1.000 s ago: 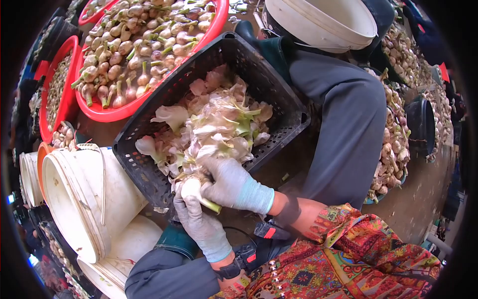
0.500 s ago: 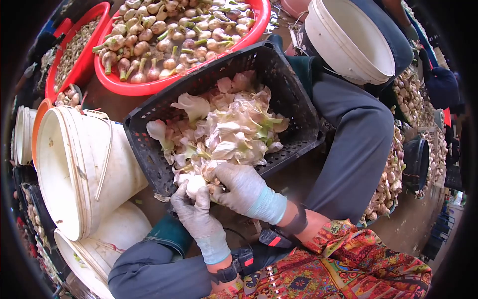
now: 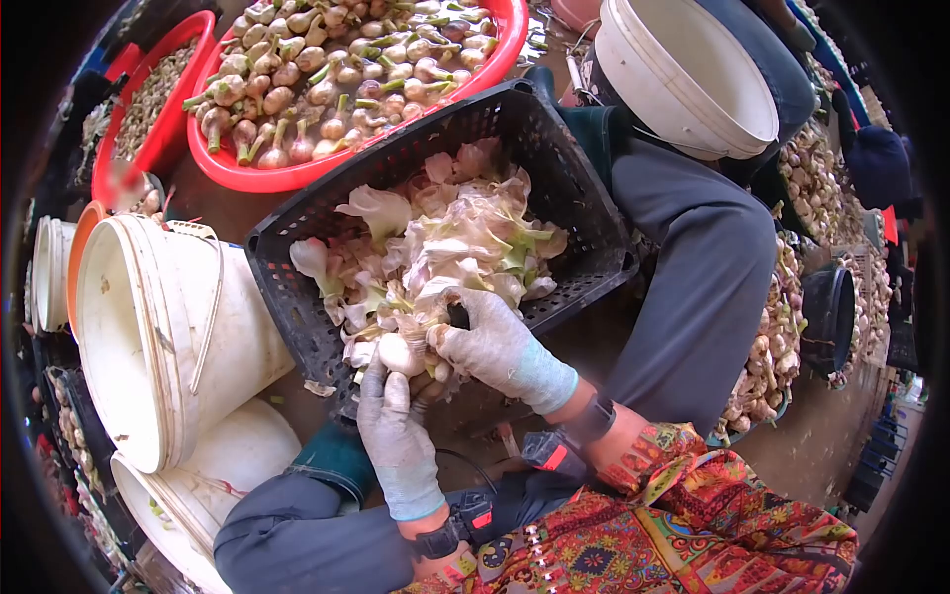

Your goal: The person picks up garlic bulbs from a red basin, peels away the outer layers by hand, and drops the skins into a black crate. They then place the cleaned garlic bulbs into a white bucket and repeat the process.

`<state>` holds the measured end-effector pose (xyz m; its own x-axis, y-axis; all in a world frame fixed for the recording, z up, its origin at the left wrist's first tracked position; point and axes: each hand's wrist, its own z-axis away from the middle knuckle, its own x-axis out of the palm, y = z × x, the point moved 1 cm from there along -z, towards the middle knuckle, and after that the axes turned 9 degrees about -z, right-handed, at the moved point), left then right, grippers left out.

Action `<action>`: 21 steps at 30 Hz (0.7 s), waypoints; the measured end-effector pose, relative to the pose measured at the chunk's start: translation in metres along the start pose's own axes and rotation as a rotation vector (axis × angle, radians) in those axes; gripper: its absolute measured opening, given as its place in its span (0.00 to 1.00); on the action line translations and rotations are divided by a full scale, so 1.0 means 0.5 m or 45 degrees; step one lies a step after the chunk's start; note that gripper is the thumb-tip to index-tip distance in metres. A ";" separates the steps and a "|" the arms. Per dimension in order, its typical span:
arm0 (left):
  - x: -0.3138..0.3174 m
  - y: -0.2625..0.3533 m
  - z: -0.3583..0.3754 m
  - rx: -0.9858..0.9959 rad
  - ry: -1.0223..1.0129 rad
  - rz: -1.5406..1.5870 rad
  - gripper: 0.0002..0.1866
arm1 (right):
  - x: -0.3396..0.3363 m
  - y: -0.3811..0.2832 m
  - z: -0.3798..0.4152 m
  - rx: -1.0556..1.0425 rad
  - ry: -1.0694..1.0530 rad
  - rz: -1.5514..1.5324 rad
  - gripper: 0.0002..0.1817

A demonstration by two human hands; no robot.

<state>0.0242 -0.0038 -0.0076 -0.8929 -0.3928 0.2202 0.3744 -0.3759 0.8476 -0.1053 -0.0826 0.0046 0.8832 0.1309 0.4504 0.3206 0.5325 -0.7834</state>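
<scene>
Both my hands wear pale, dirty work gloves with light blue cuffs. My left hand (image 3: 394,426) is closed around the underside of a white, peeled-looking garlic bulb (image 3: 398,353) over the near edge of the black crate (image 3: 606,238). My right hand (image 3: 495,346) is curled just right of the bulb, its fingertips on loose papery garlic skin (image 3: 427,327) that blurs into the pile. Inside the crate lies a heap of pale garlic skins (image 3: 460,252). The right fingertips are partly hidden.
A red tub (image 3: 287,183) beyond the crate holds garlic bulbs in water. White buckets (image 3: 183,327) lie tipped at left; another white bucket (image 3: 693,79) is at upper right. More garlic (image 3: 767,366) is piled at right. My knees flank the crate.
My right hand has shifted right and up, away from the bulb, pulling at skin. The bulb in my left hand shows more of its white surface. The view has moved slightly.
</scene>
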 end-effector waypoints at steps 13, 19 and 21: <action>0.008 0.001 -0.003 -0.043 -0.005 0.239 0.18 | -0.089 -0.013 -0.030 -0.561 0.367 1.343 0.11; 0.002 0.026 0.000 0.009 0.075 0.575 0.19 | -0.081 0.040 -0.020 -0.533 0.094 1.266 0.10; -0.006 0.084 -0.002 0.100 0.166 0.598 0.19 | -0.077 0.050 -0.023 -0.580 0.064 1.192 0.10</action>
<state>0.0430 -0.0192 0.0270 -0.5916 -0.6083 0.5291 0.7045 -0.0709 0.7061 -0.1273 -0.0839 -0.0370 0.8549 0.2886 -0.4310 -0.4105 -0.1314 -0.9023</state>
